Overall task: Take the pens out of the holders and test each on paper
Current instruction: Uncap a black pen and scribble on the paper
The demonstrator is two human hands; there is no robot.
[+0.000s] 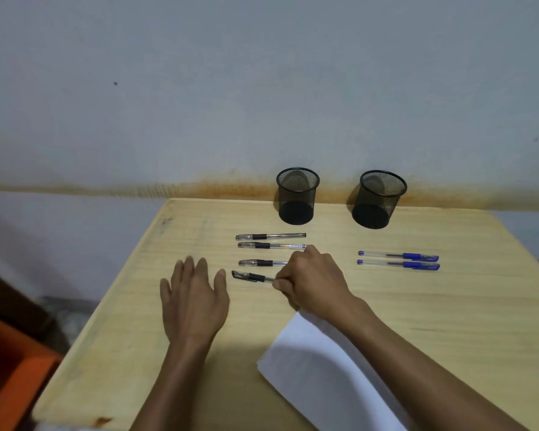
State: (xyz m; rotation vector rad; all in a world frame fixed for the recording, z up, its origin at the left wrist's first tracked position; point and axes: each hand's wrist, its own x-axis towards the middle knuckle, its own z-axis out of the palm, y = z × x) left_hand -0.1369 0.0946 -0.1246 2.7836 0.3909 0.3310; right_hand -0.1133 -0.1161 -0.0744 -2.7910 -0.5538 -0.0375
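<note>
The right hand (311, 275) has its grip closed on a black pen (252, 277), pinching the barrel end while the capped end points left, low over the table (448, 321). Just beyond it three more black pens (269, 236) lie in a parallel row, the nearest partly hidden under the hand. The left hand (193, 297) rests flat and released on the wood, fingers spread, just left of the held pen's cap. Two blue pens (399, 256) lie side by side well to the right, with bare wood between them and the right hand. Both mesh holders (297, 197) (378, 200) stand upright and empty at the table's far edge by the wall. A white paper sheet (318, 368) lies skewed under the right forearm, reaching the near edge. An orange object (10, 368) sits off the table's left edge.
</note>
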